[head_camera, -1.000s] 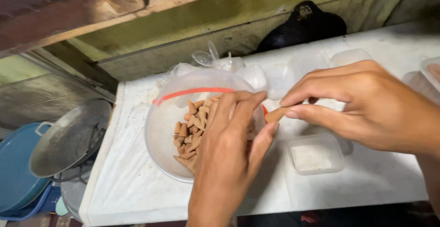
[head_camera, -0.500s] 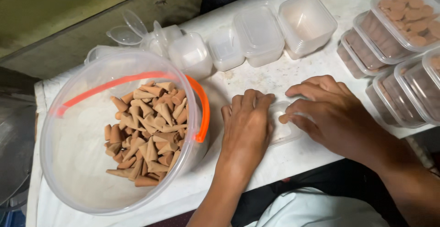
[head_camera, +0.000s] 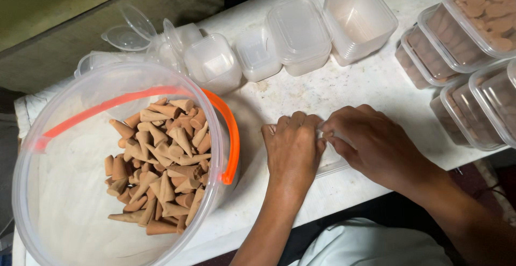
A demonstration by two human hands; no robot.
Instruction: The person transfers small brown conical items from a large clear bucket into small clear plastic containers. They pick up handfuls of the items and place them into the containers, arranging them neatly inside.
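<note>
Both hands pressed flat on small clear container (head_camera: 329, 161), mostly hidden beneath them: left hand (head_camera: 293, 150) palm down, fingers together; right hand (head_camera: 371, 145) fingertips on its edge. Container sits on white table (head_camera: 333, 91), right of clear bucket (head_camera: 70, 191) with brown cones (head_camera: 161, 164), orange handle (head_camera: 228, 137). Empty tubs (head_camera: 301, 35) behind; filled tubs (head_camera: 473, 19) at right

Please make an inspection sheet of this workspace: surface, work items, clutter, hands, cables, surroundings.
Surface: white table, stained and worn near the middle.
Work items: small clear container lying flat under both hands, mostly hidden; clear bucket with an orange handle, holding brown cones.
Clutter: empty clear tubs and loose lids along the far edge; closed filled boxes stacked at the right.
Hands: left hand and right hand both palm down, pressing on the small container, fingertips meeting.
Cables: nothing seen.
Surroundings: greenish wall behind the table; dark floor below.
</note>
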